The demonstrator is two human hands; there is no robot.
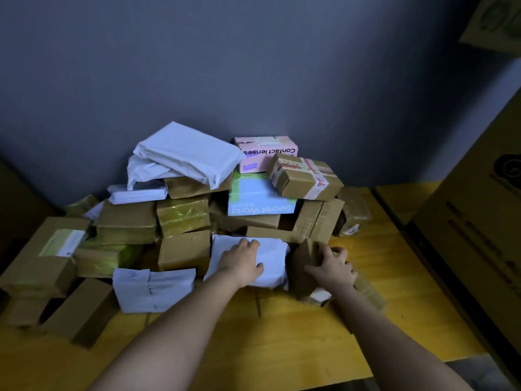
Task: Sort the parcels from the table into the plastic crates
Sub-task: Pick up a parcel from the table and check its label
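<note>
Left hand (244, 259) lay flat, fingers relaxed, on a white plastic mailer bag (270, 261) at the pile's front edge, probably steadying it. Right hand (332, 265) curled round a small brown cardboard box (306, 256) beside it on the yellow wooden table (282, 342). No crates visible.

We count two hands: left hand (242, 259), right hand (332, 268). White poly mailers (186, 155): about five. Printed cartons: two, one pink carton (266, 153), one blue carton (260, 200). Brown parcels (183, 251) overlap; exact count indeterminate.
</note>
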